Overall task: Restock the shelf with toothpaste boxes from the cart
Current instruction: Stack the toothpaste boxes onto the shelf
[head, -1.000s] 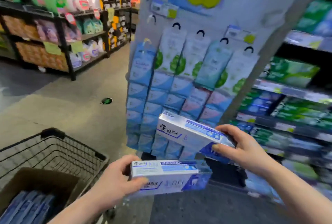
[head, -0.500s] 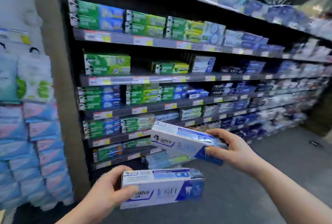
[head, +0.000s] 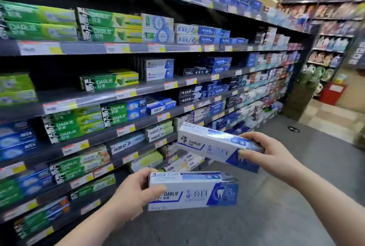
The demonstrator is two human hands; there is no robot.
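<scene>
My left hand [head: 132, 194] grips the left end of a white-and-blue Darlie toothpaste box [head: 194, 190], held level low in front of me. My right hand [head: 270, 153] holds a second, matching toothpaste box [head: 211, 143] by its right end, a little higher and tilted toward the shelving. Matching white-and-blue boxes [head: 159, 69] stand stacked on the second shelf [head: 138, 90] from the top, with dark open space to their left. The cart is out of view.
Long black shelving [head: 98, 48] packed with green and blue toothpaste boxes runs along my left into the distance. Grey aisle floor [head: 296, 196] lies to the right. A red crate [head: 331, 93] and further shelves stand at the aisle's far end.
My view has swung right, from the end-cap display and the cart to the toothpaste shelves. Both hands keep their boxes in about the same positions in front of me.
</scene>
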